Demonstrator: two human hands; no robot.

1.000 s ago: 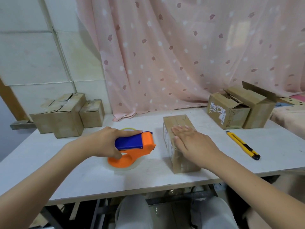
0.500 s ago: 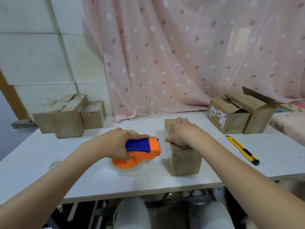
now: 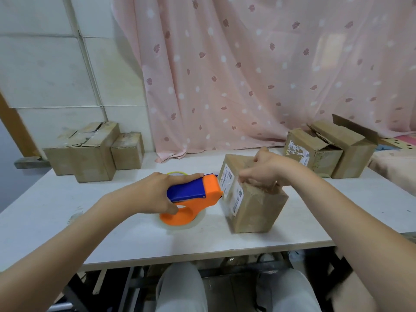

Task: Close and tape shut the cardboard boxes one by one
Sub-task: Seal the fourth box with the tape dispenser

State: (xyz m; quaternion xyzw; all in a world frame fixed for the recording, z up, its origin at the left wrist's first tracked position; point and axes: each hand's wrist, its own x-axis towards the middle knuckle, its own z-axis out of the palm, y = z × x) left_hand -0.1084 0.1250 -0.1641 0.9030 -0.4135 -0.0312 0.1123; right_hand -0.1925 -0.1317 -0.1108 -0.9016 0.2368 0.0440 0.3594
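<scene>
Left hand: fingers clenched round blue-and-orange tape dispenser, dispenser resting on white worktop, nose touching labelled side of cardboard box just right of those fingers. Right hand: fingers curled over box top, gripping it; box tilted under them. Further right, two open boxes near worktop rear.
</scene>
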